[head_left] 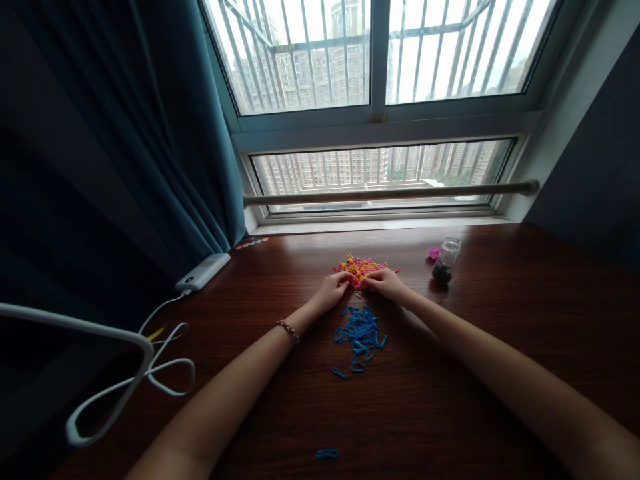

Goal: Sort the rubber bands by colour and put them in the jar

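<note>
A heap of small yellow, red and pink rubber bands [364,265] lies on the brown table toward the window. At its near left edge is my left hand [334,291], fingers drawn together against the bands. My right hand [387,284] meets the heap from the right, its thumb and fingers pinched low over it. What either fingertip holds is too small to make out. One dark loop [358,295] lies just below the hands. Closer to me is a loose pile of blue rubber bands [361,330], with a single blue band [327,453] apart near the front.
To the right a clear jar [447,260] with dark bands inside stands by a pink lid [434,253]. A white power strip [203,272] and its looping white cable [110,328] occupy the left side. Behind are a blue curtain [200,167] and a barred window.
</note>
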Tool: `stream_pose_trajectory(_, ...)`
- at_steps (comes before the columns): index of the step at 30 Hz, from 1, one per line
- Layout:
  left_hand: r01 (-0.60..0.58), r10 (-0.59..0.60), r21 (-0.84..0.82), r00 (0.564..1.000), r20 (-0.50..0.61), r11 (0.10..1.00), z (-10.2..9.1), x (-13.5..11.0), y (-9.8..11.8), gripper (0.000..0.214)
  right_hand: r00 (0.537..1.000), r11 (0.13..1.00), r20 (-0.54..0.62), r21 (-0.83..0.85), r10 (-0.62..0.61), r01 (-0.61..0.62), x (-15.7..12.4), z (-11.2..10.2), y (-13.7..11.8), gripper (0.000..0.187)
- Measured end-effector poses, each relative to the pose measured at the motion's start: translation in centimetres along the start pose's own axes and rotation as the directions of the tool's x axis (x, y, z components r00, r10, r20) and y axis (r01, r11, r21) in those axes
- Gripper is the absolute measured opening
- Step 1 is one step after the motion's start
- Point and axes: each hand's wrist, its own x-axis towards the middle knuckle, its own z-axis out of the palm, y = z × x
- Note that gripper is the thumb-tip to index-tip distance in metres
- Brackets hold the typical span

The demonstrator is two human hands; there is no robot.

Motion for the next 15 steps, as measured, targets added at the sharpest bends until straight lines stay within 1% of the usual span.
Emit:
stream_pose_trajectory(2,-0.003,0.005,0.023,0.995,-0.103,1.000,0.3,0.6,-0.1,0.021,0.992,1.000,-0.126,0.027,-0.002,0.006,0.8,-0.6,-0.1,0.020)
stream_pose_trajectory(4,0.032,-0.023,0.037,0.976,-0.217,0.999,0.0,0.7,-0.2,0.021,0.970,0.999,-0.242,0.038,0.017,-0.008,1.4,-1.6,-0.1,0.023)
stream_pose_trajectory(6,0.103,-0.075,0.080,0.952,-0.298,0.991,-0.9,0.2,-0.3,0.021,0.945,0.999,-0.324,0.004,0.037,-0.038,1.6,-2.9,0.3,0.027)
stream_pose_trajectory(8,0.206,-0.139,0.172,0.931,-0.337,0.963,-1.9,-0.7,-0.5,0.020,0.910,0.995,-0.413,-0.063,0.043,-0.075,1.5,-3.8,1.1,0.027)
stream_pose_trajectory(10,0.286,-0.190,0.267,0.923,-0.335,0.920,-2.7,-1.6,-0.6,0.015,0.884,0.985,-0.466,-0.140,0.028,-0.104,1.3,-3.9,2.0,0.023)
stream_pose_trajectory(11,0.300,-0.206,0.282,0.925,-0.318,0.911,-2.8,-1.9,-0.7,0.013,0.883,0.979,-0.468,-0.175,0.014,-0.109,1.2,-3.6,2.3,0.022)
stream_pose_trajectory(13,0.286,-0.228,0.230,0.941,-0.250,0.930,-2.7,-1.8,-0.7,0.011,0.905,0.969,-0.426,-0.232,-0.020,-0.088,1.3,-2.4,2.6,0.021)
stream_pose_trajectory(15,0.260,-0.238,0.122,0.957,-0.166,0.958,-1.9,-1.1,-0.6,0.016,0.943,0.963,-0.326,-0.268,-0.072,-0.020,1.7,-0.8,2.3,0.021)
